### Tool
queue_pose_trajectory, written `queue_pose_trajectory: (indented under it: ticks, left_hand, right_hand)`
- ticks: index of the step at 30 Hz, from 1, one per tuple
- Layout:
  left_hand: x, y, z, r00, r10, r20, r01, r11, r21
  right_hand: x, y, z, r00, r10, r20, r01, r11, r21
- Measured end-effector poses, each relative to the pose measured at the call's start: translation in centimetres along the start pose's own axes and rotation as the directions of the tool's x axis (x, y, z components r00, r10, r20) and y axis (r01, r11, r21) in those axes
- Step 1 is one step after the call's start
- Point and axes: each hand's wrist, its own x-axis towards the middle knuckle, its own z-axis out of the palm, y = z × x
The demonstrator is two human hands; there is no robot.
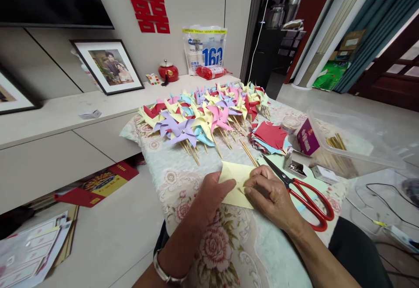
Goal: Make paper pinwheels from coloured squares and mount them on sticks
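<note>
A square of pale yellow paper (236, 171) is held up between both hands over the front of the table. My left hand (212, 192) grips its left side, thumb on top. With thumb and forefinger closed, my right hand (269, 192) pinches the paper near its middle right; a small fold shows there. Red-handled scissors (312, 203) lie just right of my right hand, blades partly open. Beyond them is a stack of cut paper squares (270, 136), red on top. Several finished paper pinwheels (183, 132) on sticks cover the far part of the table.
Loose sticks (248, 152) lie ahead of the paper. A small box of metal pins (296, 168) and a white box (324, 174) sit near the scissors. At right stands a clear plastic bin (353, 157) with sticks inside. The flowered tablecloth (214, 248) spreads beneath; cables (376, 200) lie on the floor.
</note>
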Motion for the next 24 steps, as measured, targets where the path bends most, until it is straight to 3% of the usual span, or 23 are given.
queue_pose_trajectory:
  ticks: [12, 24]
  left_hand:
    - [0.31, -0.40, -0.05, 1.000, 0.005, -0.011, -0.003, 0.991, 0.134]
    - [0.00, 0.00, 0.31, 0.999, 0.024, -0.047, -0.014, 0.982, 0.186]
  right_hand:
    - [0.42, -0.39, 0.45, 0.997, 0.074, -0.003, -0.074, 0.997, -0.032]
    - [0.67, -0.40, 0.64, 0.998, 0.054, -0.018, -0.055, 0.995, -0.085]
